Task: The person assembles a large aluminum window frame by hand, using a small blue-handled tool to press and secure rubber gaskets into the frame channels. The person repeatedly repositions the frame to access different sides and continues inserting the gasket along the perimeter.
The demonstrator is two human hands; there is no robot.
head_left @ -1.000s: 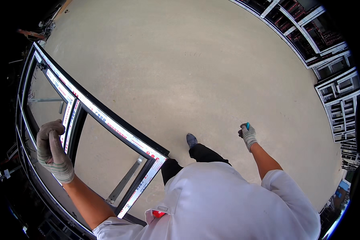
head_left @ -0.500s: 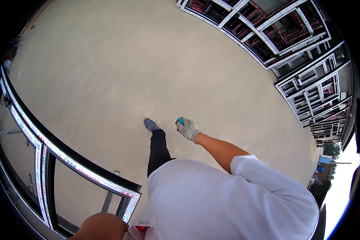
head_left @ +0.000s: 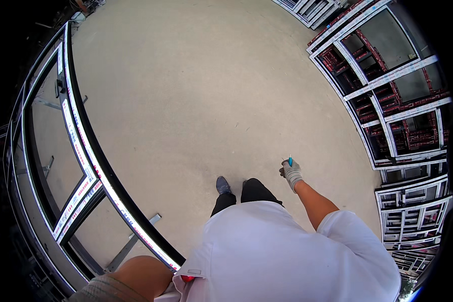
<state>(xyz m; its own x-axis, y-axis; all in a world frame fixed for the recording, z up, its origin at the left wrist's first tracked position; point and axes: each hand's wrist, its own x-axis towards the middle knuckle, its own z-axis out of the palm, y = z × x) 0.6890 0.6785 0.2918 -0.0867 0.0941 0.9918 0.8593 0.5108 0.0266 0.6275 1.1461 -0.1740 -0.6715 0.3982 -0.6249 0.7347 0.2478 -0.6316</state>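
My right hand [head_left: 291,172], in a grey knitted work glove, is closed around a small blue-handled tool [head_left: 290,161] with a thin pale tip. It hangs over the floor ahead of my body, touching nothing else. My left hand [head_left: 108,289], in a similar glove, shows only in part at the lower left edge, and its fingers are out of sight. It is nearest to a large black window frame [head_left: 110,189] wrapped in printed white film; whether it touches the frame cannot be seen.
Grey metal supports [head_left: 131,246] show beneath the window frame on my left. Many film-wrapped window frames [head_left: 357,95] lean in rows along the right side. Between them lies a smooth beige concrete floor [head_left: 186,95]. My shoe [head_left: 223,185] stands on it.
My view has turned, so the window frame at left now runs more upright and the racked frames have swung lower. My right hand has shifted rightward in view, still gripping the blue-handled tool.
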